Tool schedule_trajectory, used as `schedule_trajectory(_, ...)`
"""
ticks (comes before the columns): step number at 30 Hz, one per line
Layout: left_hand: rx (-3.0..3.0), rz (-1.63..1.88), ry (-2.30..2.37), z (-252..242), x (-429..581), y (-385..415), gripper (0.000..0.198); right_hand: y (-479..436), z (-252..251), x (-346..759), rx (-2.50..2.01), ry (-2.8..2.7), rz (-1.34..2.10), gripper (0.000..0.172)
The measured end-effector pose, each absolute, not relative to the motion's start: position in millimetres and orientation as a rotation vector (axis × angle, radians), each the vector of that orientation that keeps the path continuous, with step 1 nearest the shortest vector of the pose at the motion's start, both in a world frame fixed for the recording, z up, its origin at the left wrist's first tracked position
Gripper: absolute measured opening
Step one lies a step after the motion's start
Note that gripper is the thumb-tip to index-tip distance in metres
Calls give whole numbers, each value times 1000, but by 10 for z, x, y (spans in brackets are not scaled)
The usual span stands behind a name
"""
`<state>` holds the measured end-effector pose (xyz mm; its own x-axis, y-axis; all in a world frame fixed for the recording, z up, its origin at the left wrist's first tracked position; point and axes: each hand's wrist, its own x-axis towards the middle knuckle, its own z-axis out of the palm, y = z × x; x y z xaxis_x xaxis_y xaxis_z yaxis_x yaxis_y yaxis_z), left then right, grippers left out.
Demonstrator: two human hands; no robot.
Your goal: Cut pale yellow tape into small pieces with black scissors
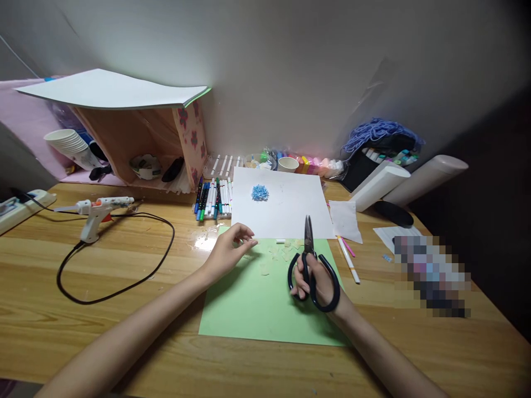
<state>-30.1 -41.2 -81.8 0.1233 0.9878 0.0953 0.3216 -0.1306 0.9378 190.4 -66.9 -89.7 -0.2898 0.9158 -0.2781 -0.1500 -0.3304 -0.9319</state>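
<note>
In my right hand (317, 279) are black-handled scissors (307, 235), blades pointing away from me and nearly closed. My left hand (232, 249) hovers at the left side of a green sheet (269, 309), fingers loosely bent and apart, with nothing visible in them. Small pale-yellow scraps (286, 254) lie on the green sheet between my hands, with a short white stub (280, 241) beside them. Behind, a white sheet (298, 193) overlaps the green one and carries a small heap of blue shreds (260, 192).
A hot glue gun (97, 213) with a looped black cable lies at left. Several markers (213, 199) stand left of the white sheet. A paper cup (287, 164) is behind it. White rolls (381, 185), a pen (348, 260) and blue yarn (381, 135) are at right.
</note>
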Motion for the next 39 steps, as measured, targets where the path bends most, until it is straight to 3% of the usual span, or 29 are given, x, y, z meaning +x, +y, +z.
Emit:
schedule_trajectory(5, 1292, 1160, 1173, -763, -113, -529, 24, -598, -747, 1623, -1335, -1271, 1268, 40)
schedule_trajectory(13, 1086, 1178, 1121, -782, -125, -573, 29, -582, -760, 1447, -1419, -1372, 1242, 32)
schedule_trajectory(17, 1004, 1175, 1154, -764, -135, -581, 30, -588, -752, 1463, -1427, -1393, 1201, 36)
schedule_trajectory(26, 709, 1447, 1166, -592, -79, -450, 34, -791, -799, 1392, -943, -1107, 1974, 73)
schedule_trajectory(39, 733, 1438, 1215, -575, 121, -386, 33, -905, -842, 1353, -1052, -1266, 1874, 68)
